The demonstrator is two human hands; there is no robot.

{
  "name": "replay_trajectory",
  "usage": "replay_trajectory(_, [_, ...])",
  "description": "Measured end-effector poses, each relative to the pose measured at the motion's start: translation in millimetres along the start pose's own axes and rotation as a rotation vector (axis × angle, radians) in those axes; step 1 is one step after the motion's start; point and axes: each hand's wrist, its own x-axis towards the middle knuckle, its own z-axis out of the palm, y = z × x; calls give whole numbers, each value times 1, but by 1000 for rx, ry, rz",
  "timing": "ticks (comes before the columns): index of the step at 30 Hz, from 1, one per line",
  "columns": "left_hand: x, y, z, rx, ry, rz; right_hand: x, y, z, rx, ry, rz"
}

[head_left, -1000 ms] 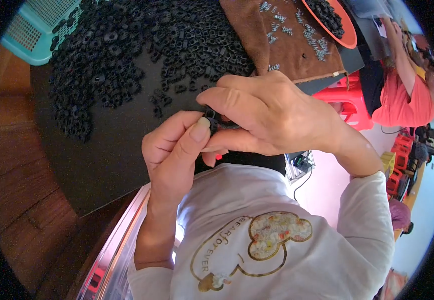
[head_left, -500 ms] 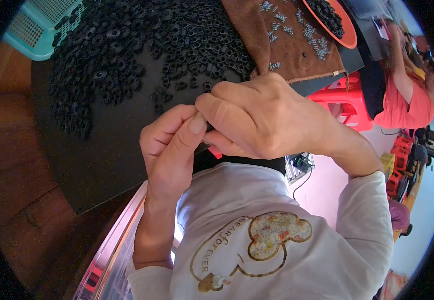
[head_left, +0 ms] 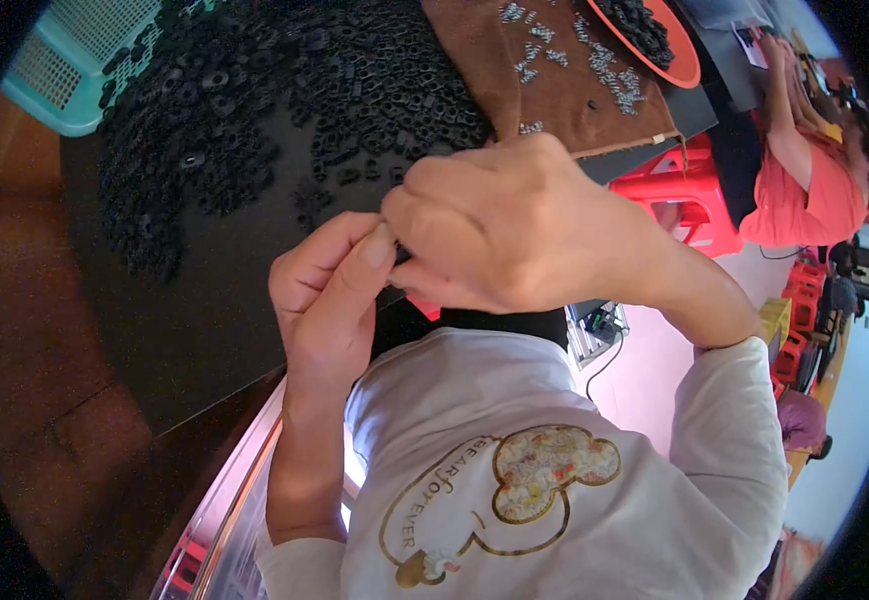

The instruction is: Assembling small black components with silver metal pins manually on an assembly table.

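Observation:
My left hand (head_left: 330, 290) is closed, its thumb and forefinger pinched together at the fingertips of my right hand (head_left: 505, 225). The right hand is curled too, and its fingers meet the left ones above the table's near edge. Whatever sits between the fingertips is almost wholly hidden; only a small dark bit shows. Beyond the hands, small black plastic parts (head_left: 355, 90) lie heaped on the dark table (head_left: 225, 330). Small silvery coil springs (head_left: 605, 75) are scattered over a brown cloth (head_left: 575, 110) at the far right.
A turquoise plastic basket (head_left: 60, 85) stands at the far left. An orange tray (head_left: 690, 65) holds more black pieces at the back right. Red stools (head_left: 695, 200) stand beyond the table's right edge, where a person in a coral top (head_left: 810, 195) sits.
The view has shifted slightly, so the cloth and tray appear a little further left. Both hands stay pinched together; the right hand has turned slightly.

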Motion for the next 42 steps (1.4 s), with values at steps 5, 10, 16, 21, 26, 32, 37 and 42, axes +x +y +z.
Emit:
replay_trajectory(5, [-1,3,2,116,-15,-48,-10,1,4,-4,27,-20])
replay_trajectory(10, [0,4,21,262,29,-13,-30,11,-10,-34,142,153])
replay_trajectory(16, [0,4,22,173,-8,-32,-76,84,-85,-230,213,671])
replay_trajectory(21, [1,6,24,222,18,-50,-134,157,-124,-379,190,930])
replay_trajectory(26, [0,5,23,195,27,-47,-185,203,-138,-148,39,1084])
replay_trajectory(32, [-3,5,28,276,40,-48,-167,180,-124,-292,224,1047])
replay_trajectory(37, [-4,4,24,410,-10,4,-68,96,-72,102,200,855])
replay_trajectory(42, [-3,5,27,542,-79,56,-12,51,-22,142,-119,394])
